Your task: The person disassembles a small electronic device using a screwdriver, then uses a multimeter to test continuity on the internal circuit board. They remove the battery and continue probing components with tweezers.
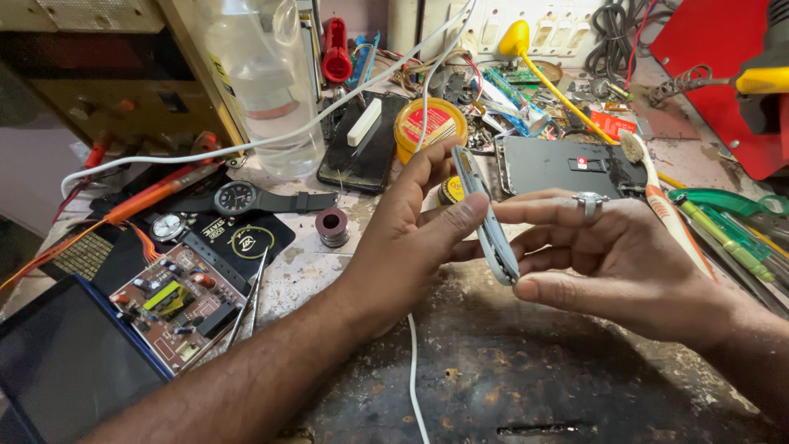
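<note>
My left hand and my right hand hold a slim grey phone part edge-on between them, above the worn dark bench. The left thumb and fingers pinch its upper half. The right thumb presses its lower end, and the right index finger reaches along its side. A silver ring sits on one right finger. A thin white cable runs under the left hand toward me.
A circuit board, tweezers, a wristwatch, a solder spool, a clear bottle and a dark tablet lie left. An opened black phone, yellow tin, toothbrush and pens lie behind and right.
</note>
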